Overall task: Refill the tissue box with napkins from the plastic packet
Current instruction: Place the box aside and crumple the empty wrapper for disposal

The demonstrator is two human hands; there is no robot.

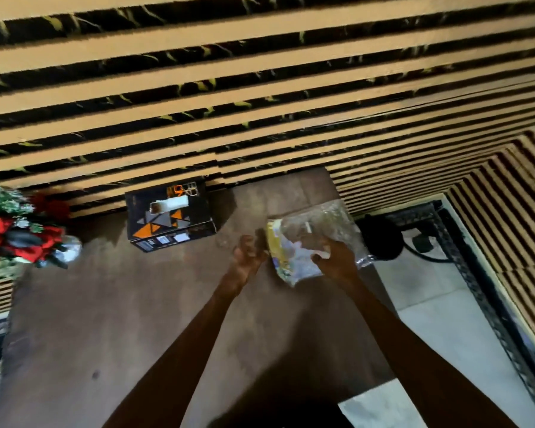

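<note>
The tissue box (pixel 170 218) stands near the far edge of the brown worktop (pixel 112 319), close to the striped wall (pixel 260 88). It is dark, with orange and grey triangles on the top and on the front side. A white napkin (pixel 170 204) shows in the slot on its top. There is orange print near the far end of the top and some small labels on the front side, but the writing is too blurred to read.

The plastic packet (pixel 303 242) is near the far right corner of the worktop, well apart from the box. It is transparent and crumpled, with a yellow printed strip along its left side; the print cannot be read. White napkins can be seen inside through the plastic.

The right hand (pixel 334 257) grasps the packet at its near right part, with the fingers bent around the plastic. The left hand (pixel 247 253) is at the left edge of the packet with the fingers curled; I cannot tell if it really holds the plastic or only touches it.

At the left edge of the worktop stands a bunch of red flowers (pixel 19 230) in a glass vase (pixel 70 248).
</note>
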